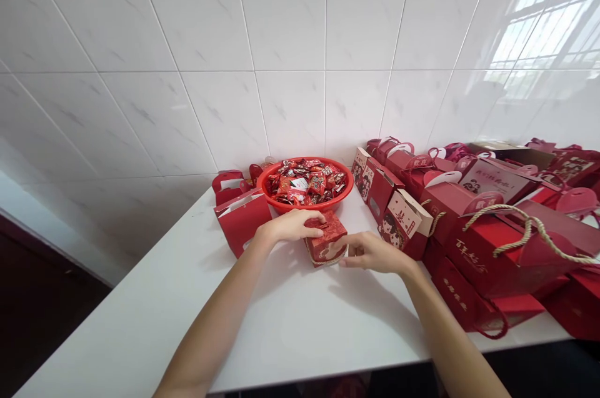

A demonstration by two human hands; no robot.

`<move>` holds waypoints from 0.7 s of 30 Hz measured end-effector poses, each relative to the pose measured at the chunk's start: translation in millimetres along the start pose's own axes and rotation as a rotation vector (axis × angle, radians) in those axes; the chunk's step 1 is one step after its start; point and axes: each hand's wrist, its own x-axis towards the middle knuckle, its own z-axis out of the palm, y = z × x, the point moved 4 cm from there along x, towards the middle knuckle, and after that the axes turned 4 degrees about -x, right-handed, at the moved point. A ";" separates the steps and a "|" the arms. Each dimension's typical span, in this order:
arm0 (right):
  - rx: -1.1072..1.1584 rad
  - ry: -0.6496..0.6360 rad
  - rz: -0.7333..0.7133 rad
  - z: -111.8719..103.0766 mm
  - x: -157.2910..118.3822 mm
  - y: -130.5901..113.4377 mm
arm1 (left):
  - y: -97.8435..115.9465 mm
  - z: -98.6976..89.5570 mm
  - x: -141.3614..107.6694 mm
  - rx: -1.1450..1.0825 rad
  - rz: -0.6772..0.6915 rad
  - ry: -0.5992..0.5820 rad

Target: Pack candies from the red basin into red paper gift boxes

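Observation:
A small red patterned gift box (327, 234) sits on the white table in front of the candy bowl. A thin cord runs along its lower front edge. My left hand (296, 225) grips the box from its left, with thumb and fingers over its top. From the other side, my right hand (370, 252) has bent fingers on the box's right side, index finger above and thumb low near the cord. Whether those fingertips also pinch the cord is hard to see.
Behind the box stands a red plastic bowl (344, 197) heaped with wrapped candies (313, 182). An upright red carton (244, 223) is at the left. Red gift boxes with rope handles (487, 248) crowd the right side. A tiled wall (290, 29) backs the table (300, 335).

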 end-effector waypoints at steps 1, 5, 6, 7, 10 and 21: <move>-0.086 -0.026 0.012 6.5 0.0 -2.8 | -0.4 0.1 -0.1 0.002 -0.003 -0.006; -0.419 -0.071 0.128 29.9 0.4 -6.7 | -0.1 -0.6 -1.8 0.002 0.015 -0.014; -0.462 -0.064 0.146 33.5 -0.1 -8.1 | 0.5 -0.9 -2.4 -0.003 0.030 -0.013; -0.490 -0.043 0.150 35.4 -1.0 -10.5 | 1.2 -1.0 -3.0 -0.009 0.044 -0.014; -0.499 0.080 0.111 31.6 -5.1 -22.5 | 3.2 -1.2 -4.5 -0.024 0.071 -0.017; -0.322 0.708 -0.007 -39.3 8.1 -67.8 | 20.0 9.2 -7.8 -0.057 0.212 -0.127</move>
